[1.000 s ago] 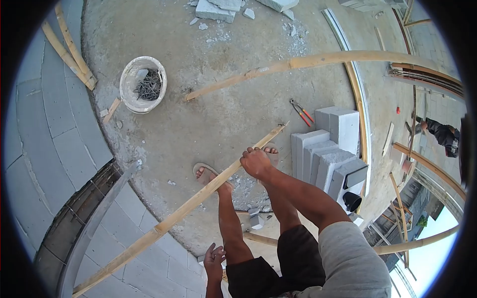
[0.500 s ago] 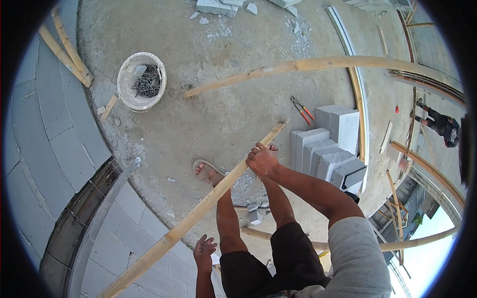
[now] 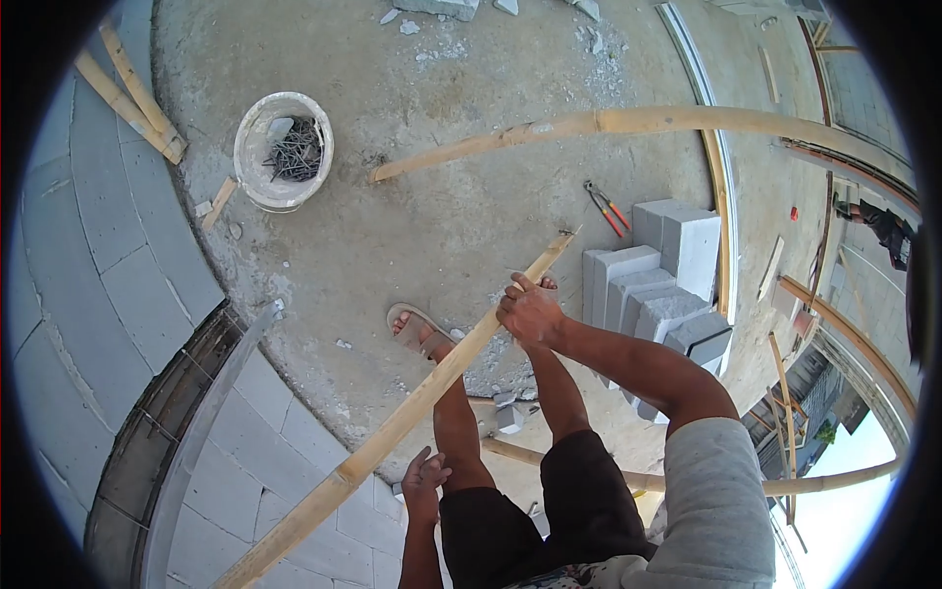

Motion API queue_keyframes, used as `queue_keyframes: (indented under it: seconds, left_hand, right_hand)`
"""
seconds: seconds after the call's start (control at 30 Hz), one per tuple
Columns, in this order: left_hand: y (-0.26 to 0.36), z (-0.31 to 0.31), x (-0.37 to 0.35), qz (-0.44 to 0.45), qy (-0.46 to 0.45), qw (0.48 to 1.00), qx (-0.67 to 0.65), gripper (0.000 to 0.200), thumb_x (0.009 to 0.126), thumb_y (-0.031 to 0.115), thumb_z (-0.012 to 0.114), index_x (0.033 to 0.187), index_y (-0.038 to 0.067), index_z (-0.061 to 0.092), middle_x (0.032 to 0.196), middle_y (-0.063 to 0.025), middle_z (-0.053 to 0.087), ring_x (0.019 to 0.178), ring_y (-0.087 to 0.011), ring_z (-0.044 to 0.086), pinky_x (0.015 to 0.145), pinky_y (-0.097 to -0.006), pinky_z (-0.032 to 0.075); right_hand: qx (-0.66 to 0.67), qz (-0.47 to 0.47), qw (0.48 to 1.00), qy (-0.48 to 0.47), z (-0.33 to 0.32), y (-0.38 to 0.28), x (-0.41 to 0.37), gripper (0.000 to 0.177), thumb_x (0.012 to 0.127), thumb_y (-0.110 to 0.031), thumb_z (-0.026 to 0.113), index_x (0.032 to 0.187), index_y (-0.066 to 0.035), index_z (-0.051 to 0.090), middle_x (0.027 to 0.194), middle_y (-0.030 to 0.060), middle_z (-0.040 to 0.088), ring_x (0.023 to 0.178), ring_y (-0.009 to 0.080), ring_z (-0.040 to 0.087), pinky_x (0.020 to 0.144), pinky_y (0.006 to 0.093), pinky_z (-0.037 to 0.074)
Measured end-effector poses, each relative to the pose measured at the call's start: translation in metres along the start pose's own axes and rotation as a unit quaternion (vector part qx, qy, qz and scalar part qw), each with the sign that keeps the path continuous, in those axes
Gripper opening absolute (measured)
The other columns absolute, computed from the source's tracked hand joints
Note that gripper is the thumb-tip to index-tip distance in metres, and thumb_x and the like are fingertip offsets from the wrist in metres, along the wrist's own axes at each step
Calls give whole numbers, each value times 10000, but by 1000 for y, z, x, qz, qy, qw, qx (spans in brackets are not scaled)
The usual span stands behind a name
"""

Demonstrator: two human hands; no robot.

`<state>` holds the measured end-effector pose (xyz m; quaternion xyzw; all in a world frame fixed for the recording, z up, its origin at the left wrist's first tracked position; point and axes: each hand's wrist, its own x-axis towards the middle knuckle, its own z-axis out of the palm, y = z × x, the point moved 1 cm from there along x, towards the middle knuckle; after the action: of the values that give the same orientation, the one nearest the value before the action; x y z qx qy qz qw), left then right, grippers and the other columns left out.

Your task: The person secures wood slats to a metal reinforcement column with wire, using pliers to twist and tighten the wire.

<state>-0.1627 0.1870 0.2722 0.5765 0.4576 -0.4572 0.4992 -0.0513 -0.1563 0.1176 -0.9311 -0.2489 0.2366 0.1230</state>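
Note:
My right hand (image 3: 528, 310) is closed around a long bamboo pole (image 3: 392, 432) near its upper end, above my feet in sandals. The pole slants from the lower left, over a grey block wall, up to a tip near the stacked blocks. My left hand (image 3: 424, 481) hangs by my left thigh with loose fingers and holds nothing; it is close to the pole but apart from it.
A white bucket of nails (image 3: 283, 150) stands on the concrete floor at upper left. A second bamboo pole (image 3: 628, 123) lies across the top. Red-handled pliers (image 3: 608, 208) lie beside stacked grey blocks (image 3: 653, 285). Another person (image 3: 883, 228) is at far right.
The pole has slid to the right and stands steeper. My right hand has moved slightly right along with it, and my left hand has shifted a little beside my thigh.

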Motion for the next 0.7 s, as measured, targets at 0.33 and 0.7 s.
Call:
queue_keyframes:
  seconds: [0.33, 0.7]
  left_hand:
    - [2, -19, -8, 35, 25, 998, -48, 556, 930, 239, 598, 1388, 4, 391, 1172, -154, 623, 890, -197, 668, 851, -330, 526]
    - [208, -186, -159, 450, 66, 757, -469, 1163, 733, 893, 312, 1485, 15, 179, 1422, -219, 380, 1277, -318, 423, 1054, -449, 335]
  right_hand:
    - [-2, 54, 998, -36, -7, 0, 8, 147, 749, -194, 586, 821, -113, 686, 843, 58, 664, 968, 227, 602, 1030, 451, 339]
    - [-46, 142, 952, -266, -6, 2, 31, 250, 872, -270, 585, 1065, -146, 685, 1041, 89, 670, 1109, 269, 558, 919, 417, 443]
